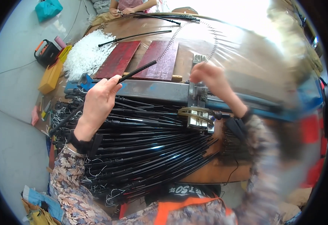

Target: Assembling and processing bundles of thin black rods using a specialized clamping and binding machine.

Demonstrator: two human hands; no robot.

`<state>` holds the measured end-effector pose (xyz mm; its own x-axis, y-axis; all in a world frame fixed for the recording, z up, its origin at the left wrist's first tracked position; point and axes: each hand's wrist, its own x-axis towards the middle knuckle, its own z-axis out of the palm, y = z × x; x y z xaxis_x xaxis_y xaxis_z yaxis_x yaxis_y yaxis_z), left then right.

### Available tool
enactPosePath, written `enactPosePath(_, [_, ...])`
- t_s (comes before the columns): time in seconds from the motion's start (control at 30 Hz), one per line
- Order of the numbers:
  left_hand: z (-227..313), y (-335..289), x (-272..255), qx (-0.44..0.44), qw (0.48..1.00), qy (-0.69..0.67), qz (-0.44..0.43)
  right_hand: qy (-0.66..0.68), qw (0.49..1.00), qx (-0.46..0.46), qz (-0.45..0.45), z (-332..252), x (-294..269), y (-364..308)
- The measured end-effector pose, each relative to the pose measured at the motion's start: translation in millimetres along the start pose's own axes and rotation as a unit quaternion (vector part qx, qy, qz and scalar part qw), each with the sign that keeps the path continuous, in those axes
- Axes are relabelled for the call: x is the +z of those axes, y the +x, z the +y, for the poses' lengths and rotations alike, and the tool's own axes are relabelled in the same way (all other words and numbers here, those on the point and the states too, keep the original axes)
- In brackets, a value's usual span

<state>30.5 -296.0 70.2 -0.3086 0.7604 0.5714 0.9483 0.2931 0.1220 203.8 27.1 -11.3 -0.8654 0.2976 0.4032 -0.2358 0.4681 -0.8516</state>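
Note:
My left hand (102, 97) is closed around a slim black tube (139, 70) that slants up to the right. From the tube's upper end a long, thin coil spring (172, 37) rises in a loop over the table and comes down behind my right hand (209, 77). That hand is slightly blurred; its fingers are curled in a pinch at the spring's other end, and the exact grip is partly hidden. Just below it stands a small metal clamp device (199, 118) with curved hoses, fixed by a blue-grey metal rail (156, 90).
Many black rods (152, 144) with white cords lie fanned out near me. Beyond the rail are two dark red boards (158, 60), a heap of white plastic pieces (89, 54) and a loose black rod (134, 36). Another person's hands (124, 11) work at the far edge.

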Motion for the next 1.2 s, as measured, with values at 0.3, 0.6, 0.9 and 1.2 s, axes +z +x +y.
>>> enactPosePath(0.3, [-8.4, -7.7, -38.3, -0.025, 0.998, 0.047, -0.025, -0.100, 0.992, -0.057, -0.054, -18.1, 11.1, 26.7])
enactPosePath(0.6, [-35.6, 3.2, -20.6, -0.033, 0.996, 0.061, -0.055, -0.403, 0.906, -0.129, 0.022, 10.2, -47.4, -25.5])
enactPosePath(0.9, [31.0, 85.6, 123.1, 0.204, 0.969, -0.096, -0.106, -0.597, 0.797, -0.010, 0.092, 62.1, -242.1, -186.2])
enactPosePath(1.2, [31.1, 85.7, 145.2, 0.147, 0.966, -0.130, -0.167, -0.541, 0.832, 0.027, 0.121, 97.7, -235.9, -197.4])
